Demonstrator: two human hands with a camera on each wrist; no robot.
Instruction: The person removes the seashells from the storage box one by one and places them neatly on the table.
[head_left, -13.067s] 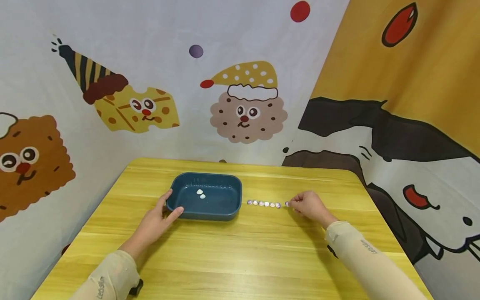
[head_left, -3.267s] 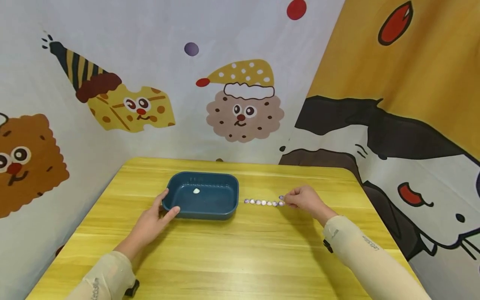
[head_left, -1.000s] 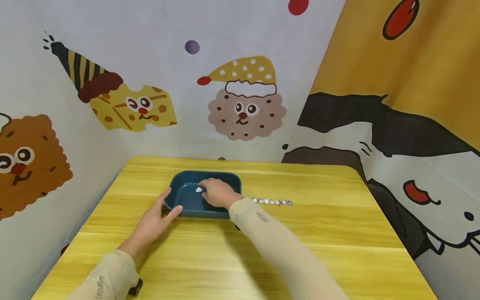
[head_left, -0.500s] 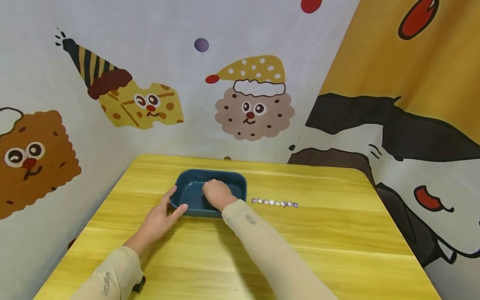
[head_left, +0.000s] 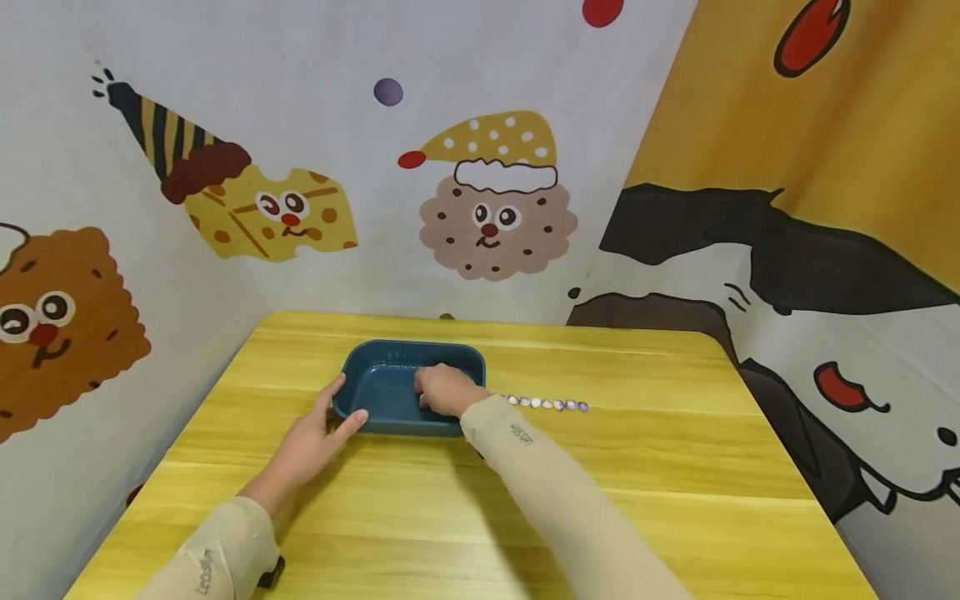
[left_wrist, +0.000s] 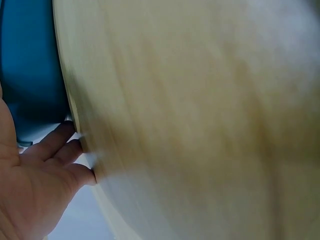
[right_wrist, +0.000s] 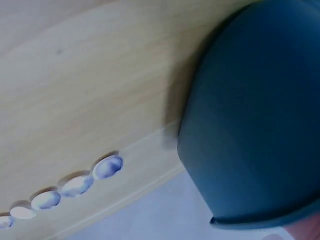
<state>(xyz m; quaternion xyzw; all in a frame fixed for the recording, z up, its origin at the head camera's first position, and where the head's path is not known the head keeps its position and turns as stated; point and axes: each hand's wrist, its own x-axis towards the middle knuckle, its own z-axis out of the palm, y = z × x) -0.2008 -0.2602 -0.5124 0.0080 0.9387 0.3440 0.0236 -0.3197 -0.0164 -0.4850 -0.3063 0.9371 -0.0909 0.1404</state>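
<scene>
A dark blue rectangular dish [head_left: 386, 402] sits on the table in the head view. My left hand [head_left: 306, 443] holds its near left corner, thumb over the front rim and fingers along the left side; in the left wrist view the fingers lie against the dish's outside [left_wrist: 32, 60]. Inside the dish is my right hand [head_left: 448, 390], fingers pinched together. The white seashell it closed over is hidden by the fingers. To the right, several small white-and-purple seashells [head_left: 547, 403] lie in a row; some of these shells [right_wrist: 77, 185] also show in the right wrist view.
The yellow wood-grain table [head_left: 420, 517] extends in front of and to the right of the dish. Behind it hangs a printed cloth [head_left: 315, 108] with cartoon figures, meeting the table's back edge.
Two white shells were in the dish at first, then one; now none shows. The row has grown rightward. My right hand went from the row into the dish and has shifted slightly right.
</scene>
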